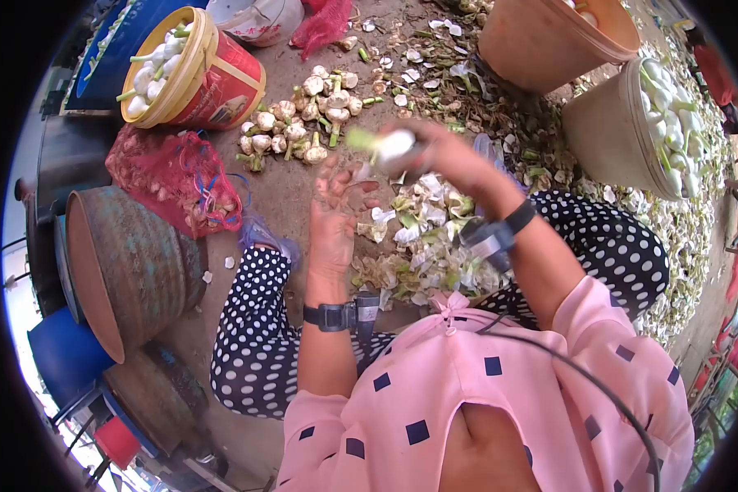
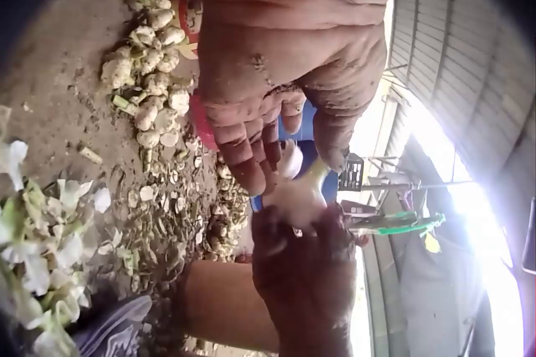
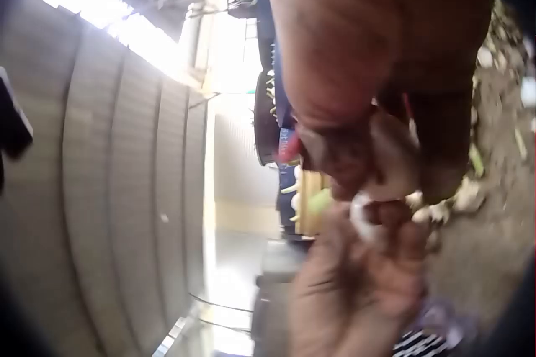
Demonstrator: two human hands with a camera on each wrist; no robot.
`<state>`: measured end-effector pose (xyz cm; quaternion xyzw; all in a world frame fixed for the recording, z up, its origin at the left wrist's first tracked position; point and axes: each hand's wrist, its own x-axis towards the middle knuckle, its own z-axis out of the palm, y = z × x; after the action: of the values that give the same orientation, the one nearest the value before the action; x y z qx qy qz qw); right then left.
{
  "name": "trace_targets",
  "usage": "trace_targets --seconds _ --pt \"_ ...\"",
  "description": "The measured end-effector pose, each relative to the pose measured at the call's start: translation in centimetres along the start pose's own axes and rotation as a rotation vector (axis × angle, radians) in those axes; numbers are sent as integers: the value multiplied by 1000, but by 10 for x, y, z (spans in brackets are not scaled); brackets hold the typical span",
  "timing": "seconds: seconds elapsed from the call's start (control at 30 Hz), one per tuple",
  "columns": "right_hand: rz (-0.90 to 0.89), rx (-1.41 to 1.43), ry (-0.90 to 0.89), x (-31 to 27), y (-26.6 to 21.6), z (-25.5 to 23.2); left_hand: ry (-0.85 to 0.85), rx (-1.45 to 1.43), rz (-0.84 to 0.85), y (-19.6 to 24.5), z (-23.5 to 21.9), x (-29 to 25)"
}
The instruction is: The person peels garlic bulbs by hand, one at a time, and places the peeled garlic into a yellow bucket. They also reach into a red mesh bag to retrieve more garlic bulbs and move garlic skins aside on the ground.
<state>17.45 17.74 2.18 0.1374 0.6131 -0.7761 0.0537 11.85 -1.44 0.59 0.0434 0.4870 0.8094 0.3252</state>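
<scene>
My right hand (image 1: 449, 157) grips a white garlic bulb (image 1: 397, 146) with a green stem, blurred in the head view. Close to it, my left hand (image 1: 333, 217) is turned palm up, its fingers loosely bent and the thumb apart. In the left wrist view, the bulb (image 2: 297, 202) shows between the right fingertips, just beyond the left thumb and fingers. A loose white bit of skin (image 3: 364, 219) lies at the left fingers in the right wrist view. Unpeeled garlic bulbs (image 1: 303, 115) with cut stems are heaped on the ground ahead.
Peeled white garlic fills a yellow-rimmed red bucket (image 1: 230, 86) at left and a pale bucket (image 1: 611, 135) at right. An orange bucket (image 1: 533, 49) stands behind. Garlic skins (image 1: 426, 254) pile between the legs. A red net bag (image 1: 152, 176) and a rusty drum (image 1: 135, 254) are at left.
</scene>
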Motion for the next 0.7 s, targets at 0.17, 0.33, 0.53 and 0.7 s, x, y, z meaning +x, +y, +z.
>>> trace_targets --seconds 0.17,0.33,0.53,0.7 --pt "-678 923 132 46 -85 -102 344 167 -147 -25 -64 15" --pt "-169 -18 195 176 -2 -93 382 20 -263 -80 -120 25" --pt "-63 -1374 63 295 118 -8 467 32 -321 -84 -125 46" --pt "-162 -844 96 267 129 18 482 -178 -273 -62 -115 56"
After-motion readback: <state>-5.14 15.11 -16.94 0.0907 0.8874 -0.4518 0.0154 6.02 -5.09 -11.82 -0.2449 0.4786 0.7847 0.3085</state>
